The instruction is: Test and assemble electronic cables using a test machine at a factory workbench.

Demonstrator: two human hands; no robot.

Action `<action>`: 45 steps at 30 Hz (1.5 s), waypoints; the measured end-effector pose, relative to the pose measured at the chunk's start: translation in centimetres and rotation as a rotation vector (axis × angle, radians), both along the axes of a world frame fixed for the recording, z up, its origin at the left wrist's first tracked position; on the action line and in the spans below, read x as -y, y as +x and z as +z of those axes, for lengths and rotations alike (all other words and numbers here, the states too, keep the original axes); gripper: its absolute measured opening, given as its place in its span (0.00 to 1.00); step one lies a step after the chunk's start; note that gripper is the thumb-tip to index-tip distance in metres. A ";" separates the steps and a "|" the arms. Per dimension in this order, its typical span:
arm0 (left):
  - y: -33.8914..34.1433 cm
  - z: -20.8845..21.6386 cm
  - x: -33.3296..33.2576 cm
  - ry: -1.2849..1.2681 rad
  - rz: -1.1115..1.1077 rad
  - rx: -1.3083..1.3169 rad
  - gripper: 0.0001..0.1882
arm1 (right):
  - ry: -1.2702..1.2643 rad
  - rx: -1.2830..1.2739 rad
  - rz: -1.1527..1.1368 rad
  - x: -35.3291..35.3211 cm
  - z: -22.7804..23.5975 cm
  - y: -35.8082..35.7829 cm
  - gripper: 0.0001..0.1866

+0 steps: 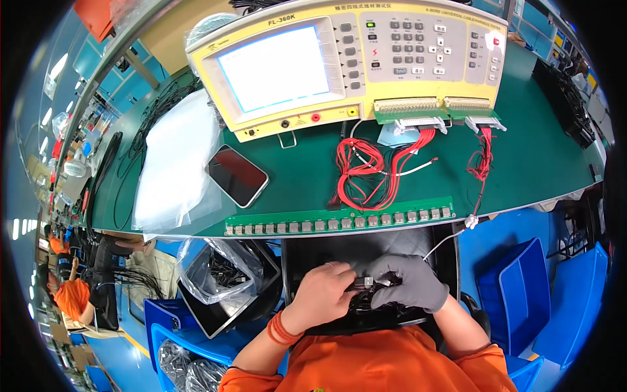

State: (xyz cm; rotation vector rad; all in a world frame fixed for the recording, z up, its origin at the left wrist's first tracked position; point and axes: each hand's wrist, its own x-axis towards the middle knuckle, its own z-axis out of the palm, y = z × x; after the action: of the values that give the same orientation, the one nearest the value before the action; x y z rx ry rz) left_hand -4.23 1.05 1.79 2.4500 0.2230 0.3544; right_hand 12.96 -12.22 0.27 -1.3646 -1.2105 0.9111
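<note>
My left hand [324,295], bare with red bands at the wrist, is closed around the black end of a USB cable. Its metal USB plug [368,281] points toward my right hand. My right hand [411,283], in a grey glove, is curled closed just beside the plug; a small pale piece shows at its fingers, too covered to name. A thin white cable [445,244] runs from a white connector [471,222] at the table edge to behind the gloved hand. Under both hands lies a heap of black cables [379,305] in a black tray [313,251].
A yellow cable tester [366,59] with a lit screen stands on the green table [294,170]. Red wires [359,163], a phone [238,176] and a green socket strip [339,222] lie before it. A bagged bin [222,261] is left, a blue bin [516,294] right.
</note>
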 end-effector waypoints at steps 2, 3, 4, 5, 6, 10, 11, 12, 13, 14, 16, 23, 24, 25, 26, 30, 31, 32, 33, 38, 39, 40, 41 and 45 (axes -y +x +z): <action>0.3 -0.1 0.3 0.159 0.044 0.023 0.09 | -0.010 0.022 -0.068 0.0 0.1 0.0 0.13; 0.4 -0.1 0.4 0.228 0.053 0.003 0.10 | -0.011 0.024 -0.072 0.0 0.0 0.1 0.13; 0.5 -0.1 0.4 0.300 0.060 -0.018 0.12 | 0.064 0.133 -0.087 -0.2 -0.2 0.2 0.11; 0.5 0.2 0.6 0.302 0.056 -0.016 0.12 | 0.139 0.243 -0.102 -0.3 -0.3 0.3 0.10; 0.4 0.5 0.8 0.135 0.102 -0.038 0.14 | 0.142 0.245 -0.107 -0.1 -0.1 0.2 0.10; -0.5 -1.0 0.8 -0.185 0.028 -0.065 0.22 | 0.041 0.220 -0.148 -0.6 1.1 0.0 0.06; -0.6 -0.3 0.8 -0.280 0.032 -0.093 0.22 | 0.050 0.253 -0.134 -0.8 1.4 -0.1 0.05; -0.8 -0.7 0.6 -0.525 0.069 -0.019 0.21 | 0.007 0.346 -0.143 -1.1 1.8 0.0 0.05; -0.8 -0.9 0.6 -0.774 0.104 0.058 0.21 | 0.017 0.349 -0.147 -1.1 2.1 -0.1 0.05; -0.7 -0.6 1.1 -1.166 0.192 0.139 0.17 | -0.033 0.335 -0.137 -1.2 2.3 -0.4 0.05; -0.5 -0.4 0.5 -0.986 0.167 -0.075 0.15 | -0.033 0.315 -0.146 -1.6 1.9 -1.0 0.07; -0.4 -1.7 1.0 -1.395 0.165 -0.115 0.13 | 0.123 0.029 0.049 -1.9 1.3 0.3 0.06; -0.1 -1.3 1.3 -1.129 0.152 -0.059 0.13 | 0.036 0.036 0.006 -1.7 1.2 0.2 0.05; 0.3 -0.8 1.5 -0.865 0.138 -0.003 0.12 | 0.038 0.042 0.001 -1.7 1.0 0.1 0.05; 1.2 0.2 1.1 -0.441 0.134 0.051 0.12 | 0.029 0.011 -0.097 -1.8 0.7 0.0 0.05; 3.5 -3.1 0.0 -0.293 0.473 0.190 0.16 | -0.046 0.164 -0.286 -1.3 0.4 -0.1 0.10; 4.0 -2.9 0.1 -0.296 0.468 0.192 0.16 | -0.124 0.172 -0.302 -0.4 -0.5 -0.1 0.13; 4.4 -2.4 0.3 -0.341 0.450 0.206 0.16 | -0.135 0.187 -0.242 -0.2 -2.3 -0.2 0.17; 4.7 -1.9 0.5 -0.386 0.432 0.219 0.16 | -0.136 0.189 -0.245 0.6 -2.9 -0.4 0.17; 4.6 -0.6 0.7 -1.332 0.357 0.068 0.23 | 0.065 0.303 -0.257 2.2 -2.3 -1.1 0.10; 4.8 -0.3 0.5 -1.330 0.354 0.071 0.23 | 0.202 0.465 -0.355 2.4 -2.0 -1.1 0.09; 4.8 -0.2 0.4 -1.468 0.327 0.121 0.22 | 0.188 0.432 -0.397 2.6 -1.5 -0.9 0.12; 4.8 0.0 0.4 -1.605 0.297 0.172 0.22 | 0.189 0.432 -0.395 2.2 -1.1 -0.6 0.12; 4.9 0.5 0.9 -1.606 0.353 0.199 0.20 | -0.030 0.289 -0.093 2.2 -1.0 -0.6 0.23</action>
State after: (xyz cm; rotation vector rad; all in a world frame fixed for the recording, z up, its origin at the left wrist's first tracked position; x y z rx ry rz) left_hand 0.68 0.17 2.27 0.7853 0.5685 0.3426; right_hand 12.37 -14.45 -0.74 -1.6030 -1.3409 0.6853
